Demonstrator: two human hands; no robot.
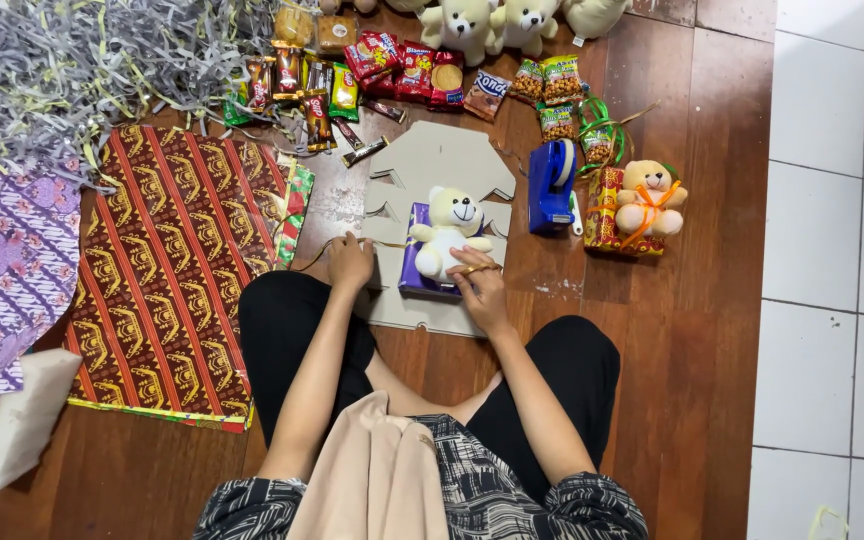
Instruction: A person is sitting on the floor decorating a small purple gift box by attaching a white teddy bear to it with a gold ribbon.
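A small cream teddy bear (449, 232) lies on a purple box (415, 272), which rests on a flat grey cardboard cut-out (439, 165) on the wooden floor. My right hand (479, 288) presses against the bear's lower side and the box, fingers curled. My left hand (350, 262) sits at the cardboard's left edge, pinching a thin gold ribbon (314, 256) that runs off to the left.
A blue tape dispenser (552, 185) stands right of the cardboard, beside a peach bear tied to a red box (637, 210). Several snack packets (402, 75) and more plush bears (492, 22) line the top. Patterned wrapping sheets (167, 270) and shredded paper (62, 70) lie left.
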